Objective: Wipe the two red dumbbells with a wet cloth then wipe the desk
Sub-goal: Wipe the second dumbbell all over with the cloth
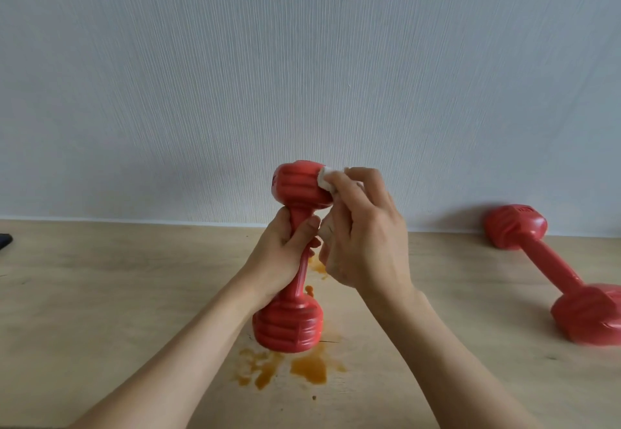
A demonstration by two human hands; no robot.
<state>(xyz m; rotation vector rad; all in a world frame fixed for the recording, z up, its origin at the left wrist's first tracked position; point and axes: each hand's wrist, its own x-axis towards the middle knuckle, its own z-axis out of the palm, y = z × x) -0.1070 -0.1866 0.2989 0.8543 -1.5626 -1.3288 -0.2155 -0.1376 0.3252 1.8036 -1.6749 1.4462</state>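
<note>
pressing white cloth (325, 178) on dumbbell (295, 213), lettering unreadable.

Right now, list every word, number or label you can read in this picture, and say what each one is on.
No text can be read.
Held dumbbell, upper head: a dark mark on its left edge, too small and blurred to read.
Dumbbell lying on the desk, far head: faint raised lettering on its end face, too blurred to read.
White cloth, wooden desk, wall: no writing visible.
</note>
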